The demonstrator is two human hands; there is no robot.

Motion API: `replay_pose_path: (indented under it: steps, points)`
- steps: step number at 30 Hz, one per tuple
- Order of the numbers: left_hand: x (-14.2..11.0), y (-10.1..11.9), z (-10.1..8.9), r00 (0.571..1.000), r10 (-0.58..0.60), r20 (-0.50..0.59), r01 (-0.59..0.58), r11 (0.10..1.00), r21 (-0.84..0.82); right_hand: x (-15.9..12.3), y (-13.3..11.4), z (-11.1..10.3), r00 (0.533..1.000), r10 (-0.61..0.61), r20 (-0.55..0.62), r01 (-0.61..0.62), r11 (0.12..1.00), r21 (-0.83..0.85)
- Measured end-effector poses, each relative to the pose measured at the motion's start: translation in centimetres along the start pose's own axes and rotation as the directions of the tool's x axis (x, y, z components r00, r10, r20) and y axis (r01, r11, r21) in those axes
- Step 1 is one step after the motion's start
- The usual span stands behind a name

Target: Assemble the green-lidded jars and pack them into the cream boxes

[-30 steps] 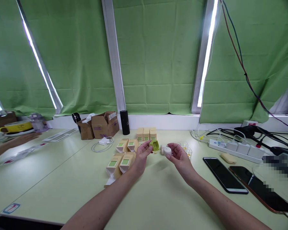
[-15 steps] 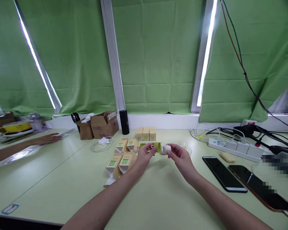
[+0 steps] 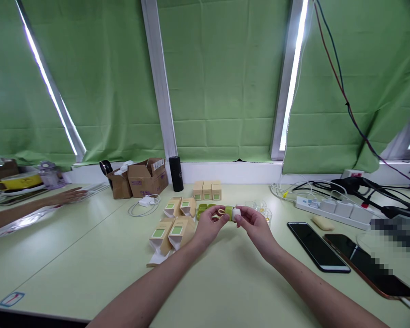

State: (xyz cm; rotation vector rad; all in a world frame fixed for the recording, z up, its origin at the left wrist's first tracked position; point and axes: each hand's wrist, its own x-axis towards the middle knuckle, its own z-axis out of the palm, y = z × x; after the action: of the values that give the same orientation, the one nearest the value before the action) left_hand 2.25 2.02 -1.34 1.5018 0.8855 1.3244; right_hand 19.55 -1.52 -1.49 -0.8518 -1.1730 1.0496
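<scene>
Above the middle of the table, my left hand (image 3: 207, 227) pinches a small green cover (image 3: 228, 211) with a cream loop (image 3: 221, 211) at its left end. From the other side, my right hand (image 3: 258, 230) grips a small rounded white piece (image 3: 236, 213). Its left end meets the green cover; whether it sits inside cannot be made out. Behind my left hand lie more green pieces (image 3: 201, 208), partly hidden. Clear round containers (image 3: 267, 214) with yellow bits stand behind my right hand.
Several kraft boxes with green labels (image 3: 181, 230) stand left of my hands, and more small boxes (image 3: 207, 190) at the back. A black cylinder (image 3: 176, 174) and cartons (image 3: 147, 178) line the wall. Phones (image 3: 317, 246) and a power strip (image 3: 333, 212) lie right. Another person's hand (image 3: 70, 196) rests far left.
My hands have drawn together. The white piece, apart from or barely at the green cover before, is now right up against it, with less of the white showing.
</scene>
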Motion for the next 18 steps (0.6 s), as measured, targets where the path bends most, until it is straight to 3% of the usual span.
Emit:
replay_pose_path:
  steps: [18]
  points:
    - [-0.54, 0.08, 0.23, 1.000, 0.007, -0.005, -0.007, 0.996, 0.093, -0.60, -0.78, 0.32, 0.998, -0.021, 0.052, 0.022, 0.999, -0.032]
